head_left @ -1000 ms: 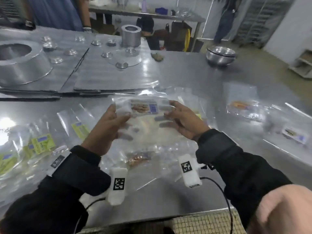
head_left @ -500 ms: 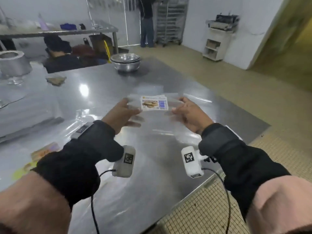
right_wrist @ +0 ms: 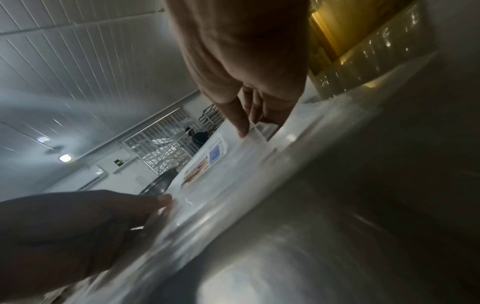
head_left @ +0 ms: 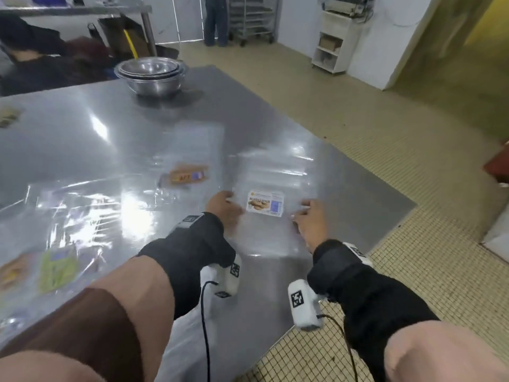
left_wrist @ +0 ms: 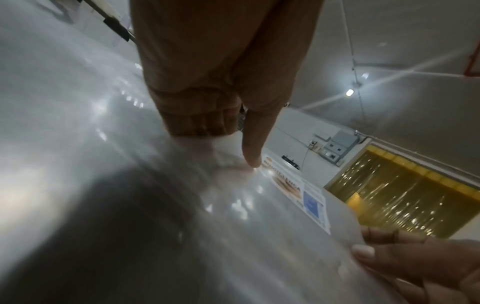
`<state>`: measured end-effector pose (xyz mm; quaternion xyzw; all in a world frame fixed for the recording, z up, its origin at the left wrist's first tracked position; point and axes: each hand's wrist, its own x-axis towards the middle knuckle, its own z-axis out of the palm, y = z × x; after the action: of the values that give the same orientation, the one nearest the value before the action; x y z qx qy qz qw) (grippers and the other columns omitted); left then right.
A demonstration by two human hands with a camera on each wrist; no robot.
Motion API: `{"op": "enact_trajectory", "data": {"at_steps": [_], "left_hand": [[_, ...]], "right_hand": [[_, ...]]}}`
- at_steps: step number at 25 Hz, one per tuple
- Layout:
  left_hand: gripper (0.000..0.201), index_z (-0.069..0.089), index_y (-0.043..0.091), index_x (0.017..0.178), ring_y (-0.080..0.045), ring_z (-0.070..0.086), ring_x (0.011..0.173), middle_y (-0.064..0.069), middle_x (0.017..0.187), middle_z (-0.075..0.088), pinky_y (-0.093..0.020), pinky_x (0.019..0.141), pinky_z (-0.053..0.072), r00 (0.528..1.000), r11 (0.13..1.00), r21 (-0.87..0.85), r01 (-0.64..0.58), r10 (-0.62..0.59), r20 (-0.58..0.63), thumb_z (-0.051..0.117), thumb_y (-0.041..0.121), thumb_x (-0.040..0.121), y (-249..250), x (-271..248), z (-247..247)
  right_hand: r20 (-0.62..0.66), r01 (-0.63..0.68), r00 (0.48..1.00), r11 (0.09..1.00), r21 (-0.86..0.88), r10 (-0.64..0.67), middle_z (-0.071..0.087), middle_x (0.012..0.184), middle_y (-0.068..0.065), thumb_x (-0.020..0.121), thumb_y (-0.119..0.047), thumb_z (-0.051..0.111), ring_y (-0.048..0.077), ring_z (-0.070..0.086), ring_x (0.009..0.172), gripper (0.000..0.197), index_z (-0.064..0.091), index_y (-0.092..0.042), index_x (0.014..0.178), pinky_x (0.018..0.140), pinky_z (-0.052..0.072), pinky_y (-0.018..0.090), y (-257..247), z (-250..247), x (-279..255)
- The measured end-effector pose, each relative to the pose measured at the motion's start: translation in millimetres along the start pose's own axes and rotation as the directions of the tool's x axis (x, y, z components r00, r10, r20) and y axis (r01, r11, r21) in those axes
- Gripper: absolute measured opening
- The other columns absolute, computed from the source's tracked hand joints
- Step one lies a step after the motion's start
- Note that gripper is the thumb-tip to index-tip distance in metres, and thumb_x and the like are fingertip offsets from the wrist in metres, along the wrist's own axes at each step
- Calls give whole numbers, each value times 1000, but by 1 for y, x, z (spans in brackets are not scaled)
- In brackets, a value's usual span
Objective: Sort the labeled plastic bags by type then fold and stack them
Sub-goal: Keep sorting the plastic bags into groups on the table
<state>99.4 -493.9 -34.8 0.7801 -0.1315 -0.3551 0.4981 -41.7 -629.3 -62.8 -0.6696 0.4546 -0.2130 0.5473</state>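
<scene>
A clear plastic bag with a white label [head_left: 265, 203] showing biscuits and a blue block lies low over the steel table [head_left: 110, 150], near its right corner. My left hand [head_left: 221, 206] pinches its left edge, thumb on top beside the label [left_wrist: 298, 189] and fingers curled. My right hand [head_left: 309, 219] pinches the right edge between thumb and fingers [right_wrist: 241, 123]. The bag sits over a flat layer of clear bags [head_left: 275, 166] that reaches away from me.
A clear bag with an orange label [head_left: 187, 175] lies just left of the layer. Yellow-green labelled bags [head_left: 57, 267] lie at the near left. Stacked steel bowls [head_left: 150, 75] stand at the far edge. The table's corner [head_left: 410, 208] and tiled floor are right; a person [head_left: 216, 20] stands far back.
Both hands carried the white-labelled bag from the loose pile on the left to the table's right corner and lowered it from chest height down to the surface.
</scene>
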Motion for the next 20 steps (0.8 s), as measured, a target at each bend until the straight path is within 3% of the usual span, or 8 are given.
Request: {"op": "enact_trajectory", "data": {"at_steps": [2,4,6,9,11,14,17,20], "left_hand": [[53,47,3,132,-34,58,111,-21,122,59,-40,98,45,999,984,178,-18,26,-43,66,3,83,-8,8,7],[58,42,0,137,-34,51,122,-22,133,52,-37,105,38,999,974,228,-16,25,-37,66,6,84,-4,6,8],[57,39,-1,139,-32,48,125,-20,137,48,-31,104,34,1000,964,266,-18,22,-12,63,9,88,0,2,6],[58,35,-2,141,-31,47,126,-19,138,47,-29,102,34,1000,967,253,-24,20,17,59,13,91,-2,-10,-2],[62,30,-1,144,-31,44,128,-19,141,43,-30,104,34,998,973,222,-57,57,6,60,15,91,-10,-24,-12],[63,29,4,145,-29,39,133,-17,145,39,-32,106,31,995,974,207,-91,98,-23,60,14,91,-29,-51,-34],[62,31,10,146,-26,37,134,-13,145,40,-33,109,29,988,957,261,-129,148,-54,59,18,91,-55,-84,-65],[58,36,12,143,-22,39,133,-10,143,43,-30,108,29,972,951,273,-145,188,-142,60,18,91,-90,-123,-107]], "right_hand": [[-7,-28,1000,999,-45,28,54,88,7,85,9,53,18,53,71,32,45,-16,103,65,45,29,9,1,9],[-22,-32,999,997,-63,31,54,94,10,83,9,55,18,53,71,29,48,-8,106,69,46,30,8,2,12],[-21,-34,999,993,-117,31,54,101,11,84,6,56,21,53,82,38,47,-1,120,73,45,30,1,1,10],[45,-39,998,962,-269,53,50,125,15,85,-6,62,27,52,108,58,35,1,136,80,39,23,-15,2,-2],[78,-20,995,918,-395,55,40,139,13,84,-22,68,31,42,126,73,28,-1,141,98,38,30,-23,10,-13],[94,58,996,798,-600,-1,31,144,13,80,-30,69,34,30,133,78,28,-6,141,109,29,42,-27,29,-36],[202,191,976,742,-642,-77,29,147,11,80,-29,67,32,24,136,77,27,-9,143,111,26,44,-32,52,-70],[371,335,923,697,-634,-105,26,151,12,83,-29,66,31,23,139,78,23,-9,145,112,26,44,-42,88,-111]]}}
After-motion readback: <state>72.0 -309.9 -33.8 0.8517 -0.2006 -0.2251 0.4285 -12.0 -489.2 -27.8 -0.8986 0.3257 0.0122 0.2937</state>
